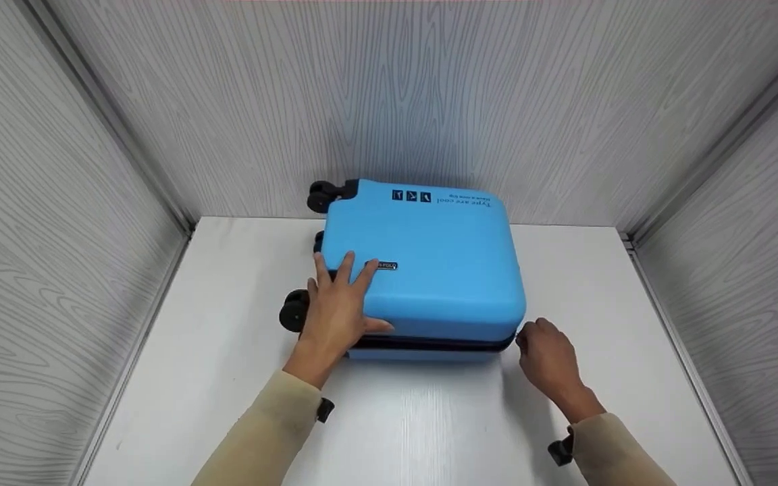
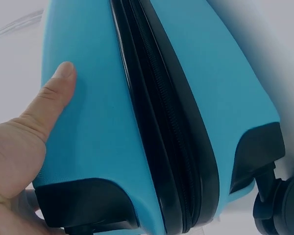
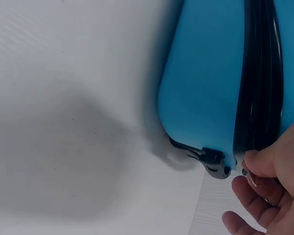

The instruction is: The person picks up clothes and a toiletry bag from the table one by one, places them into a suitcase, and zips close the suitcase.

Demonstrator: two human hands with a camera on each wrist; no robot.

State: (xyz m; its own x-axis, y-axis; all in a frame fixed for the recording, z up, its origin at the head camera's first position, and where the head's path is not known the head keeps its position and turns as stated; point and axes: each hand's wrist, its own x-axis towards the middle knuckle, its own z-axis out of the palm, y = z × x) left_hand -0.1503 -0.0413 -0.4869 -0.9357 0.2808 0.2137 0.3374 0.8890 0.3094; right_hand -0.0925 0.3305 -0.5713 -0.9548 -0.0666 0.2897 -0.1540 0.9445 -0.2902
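Observation:
A light blue hard-shell suitcase [image 1: 450, 277] lies flat on its side, wheels to the left. My left hand [image 1: 336, 312] rests on its wheel-end corner, fingers spread over the top shell and thumb along the front side. In the left wrist view, a zipper [image 2: 164, 93] runs between two black trim strips, its teeth together along the visible length. At the near right corner, my right hand [image 1: 551, 356] pinches a small zipper pull [image 3: 245, 172] between thumb and curled index finger; the fingers partly hide it. Close by in the right wrist view is a black carry handle [image 3: 214, 160].
The suitcase lies on a white table [image 1: 416, 418]. Its black wheels [image 1: 294, 312] stick out on the left. A grey wood-grain panel [image 1: 416, 94] stands close behind, with more panels at left and right.

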